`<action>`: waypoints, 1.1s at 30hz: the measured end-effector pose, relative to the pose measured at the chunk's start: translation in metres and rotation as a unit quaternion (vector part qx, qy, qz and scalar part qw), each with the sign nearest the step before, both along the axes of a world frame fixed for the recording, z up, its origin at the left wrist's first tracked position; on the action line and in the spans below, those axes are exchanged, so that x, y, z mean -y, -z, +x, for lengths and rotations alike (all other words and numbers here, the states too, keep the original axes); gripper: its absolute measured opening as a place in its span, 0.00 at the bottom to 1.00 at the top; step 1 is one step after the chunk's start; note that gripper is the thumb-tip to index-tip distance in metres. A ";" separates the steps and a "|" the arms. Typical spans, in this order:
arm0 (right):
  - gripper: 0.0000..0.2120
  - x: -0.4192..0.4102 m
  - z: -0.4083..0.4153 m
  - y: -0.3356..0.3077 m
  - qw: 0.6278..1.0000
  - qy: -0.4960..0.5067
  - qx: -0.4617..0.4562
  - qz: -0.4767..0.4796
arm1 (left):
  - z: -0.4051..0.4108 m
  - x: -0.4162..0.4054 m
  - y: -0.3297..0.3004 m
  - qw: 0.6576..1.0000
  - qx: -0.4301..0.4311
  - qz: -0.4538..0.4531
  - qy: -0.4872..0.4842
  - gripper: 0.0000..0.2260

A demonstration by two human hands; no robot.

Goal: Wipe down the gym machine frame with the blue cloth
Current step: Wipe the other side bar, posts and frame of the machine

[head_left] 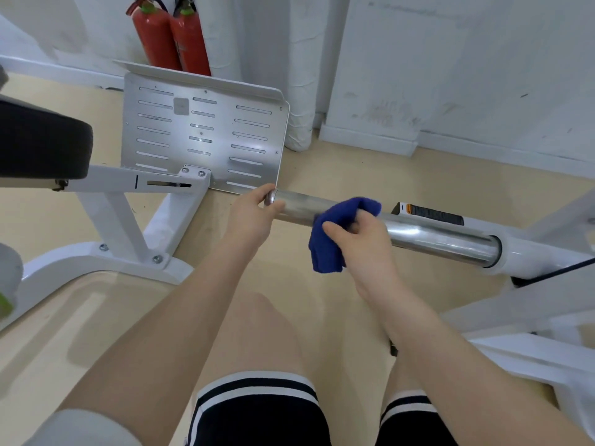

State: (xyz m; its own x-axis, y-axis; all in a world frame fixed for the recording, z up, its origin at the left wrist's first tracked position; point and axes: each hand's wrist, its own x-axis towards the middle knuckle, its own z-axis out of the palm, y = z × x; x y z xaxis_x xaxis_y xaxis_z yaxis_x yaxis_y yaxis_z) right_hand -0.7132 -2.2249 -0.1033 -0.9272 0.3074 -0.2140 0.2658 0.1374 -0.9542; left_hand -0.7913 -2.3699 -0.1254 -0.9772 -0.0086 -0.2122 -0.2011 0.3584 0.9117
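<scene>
A shiny chrome bar (434,236) sticks out leftward from the white machine frame (528,252) at the right. My left hand (254,214) grips the bar's free end, fingers and thumb curled round it. My right hand (363,243) holds the blue cloth (331,239) wrapped over the middle of the bar, with part of the cloth hanging below it. A warning sticker (431,214) sits on the frame behind the bar.
A slotted metal footplate (206,136) stands on a white frame (106,201) ahead left, beside a black pad (42,140). Two red fire extinguishers (174,37) lean at the white wall. My knees are below the bar, over a beige floor (370,172).
</scene>
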 end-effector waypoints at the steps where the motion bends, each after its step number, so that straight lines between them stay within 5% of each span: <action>1: 0.05 0.004 -0.006 -0.001 0.990 -0.009 -0.036 0.134 | 0.001 0.000 -0.001 1.000 -0.001 -0.003 0.002 0.20; 4: 0.09 0.025 -0.031 0.018 0.865 -0.037 -0.130 0.483 | 0.001 0.002 -0.001 1.000 -0.008 -0.004 0.021 0.18; 6: 0.17 0.042 -0.048 0.036 0.812 -0.055 -0.132 0.566 | -0.001 0.005 0.000 0.999 0.001 0.021 0.034 0.15; 9: 0.26 0.049 -0.059 0.039 0.782 -0.136 -0.110 0.598 | -0.003 0.007 -0.001 0.998 0.012 0.058 0.029 0.13; 12: 0.22 0.010 -0.050 0.030 0.777 -0.140 -0.087 0.608 | -0.004 0.005 0.004 0.998 0.016 0.067 -0.002 0.15; 18: 0.17 -0.018 -0.035 0.035 0.807 0.008 -0.037 0.589 | 0.001 -0.002 0.004 0.999 -0.008 0.030 -0.017 0.17; 23: 0.20 -0.020 -0.047 0.031 0.766 -0.132 -0.075 0.624 | 0.004 -0.012 -0.001 0.996 -0.033 -0.084 -0.007 0.11; 25: 0.19 -0.056 -0.035 0.031 0.769 -0.114 -0.050 0.627 | 0.004 -0.020 0.001 0.975 -0.086 -0.206 0.017 0.09; 27: 0.23 -0.101 -0.014 0.030 0.778 -0.021 -0.016 0.628 | 0.007 -0.036 0.002 0.937 -0.141 -0.314 0.065 0.20; 33: 0.28 -0.136 -0.003 0.026 0.783 0.088 0.080 0.611 | 0.024 -0.088 0.000 0.839 -0.248 -0.418 0.243 0.26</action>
State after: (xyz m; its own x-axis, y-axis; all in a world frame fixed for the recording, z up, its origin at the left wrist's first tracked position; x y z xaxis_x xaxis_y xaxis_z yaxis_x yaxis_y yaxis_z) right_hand -0.7160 -2.0888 -0.1291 -0.8393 0.4925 0.2302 0.4852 0.8696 -0.0917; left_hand -0.7671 -2.2822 -0.1257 -0.8747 0.4735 0.1037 0.4843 0.8444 0.2293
